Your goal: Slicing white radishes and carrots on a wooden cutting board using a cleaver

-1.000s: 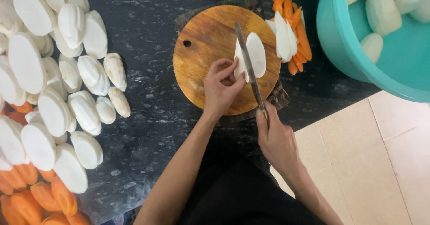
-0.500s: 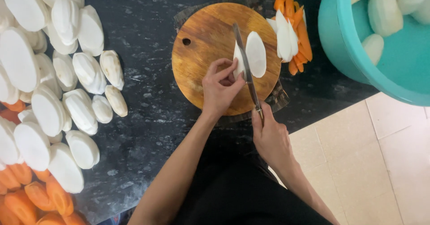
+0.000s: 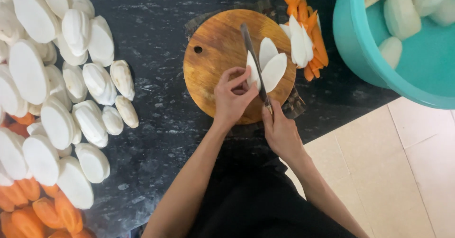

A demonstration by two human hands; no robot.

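Left hand [image 3: 231,97] on the round wooden cutting board [image 3: 213,62]; fingers curled, fingertips pinching and steadying a white root piece [image 3: 253,72] against the knife's left side. Right hand [image 3: 280,132] closed around the knife handle at the board's near edge; handle mostly hidden inside the fist; knife [image 3: 253,60] blade runs away from the body across the board, edge down, standing between the held piece and two cut slices. Cut white slices [image 3: 272,67] lie flat just right of the blade, overlapping one another, still on the board.

Beyond the board's right rim: a small stack of white slices [image 3: 298,41] resting on a pile of orange carrot slices [image 3: 313,48]; the carrot pieces fan out from top to lower right, touching the board's edge. Further right, a teal plastic tub [image 3: 360,53], partly over the counter edge in view; several peeled white roots [image 3: 402,11] inside it.

Board sits on a dark speckled stone counter [image 3: 161,34]; a dark cloth shows under the board's edges. Left of the board, well apart, a broad spread of white oval slices [image 3: 57,100] covers the counter, many overlapping; at lower left, orange carrot chunks [image 3: 42,212] beside them. Pale tiled floor [image 3: 403,171] at lower right; person's dark clothing [image 3: 251,200] at bottom centre.
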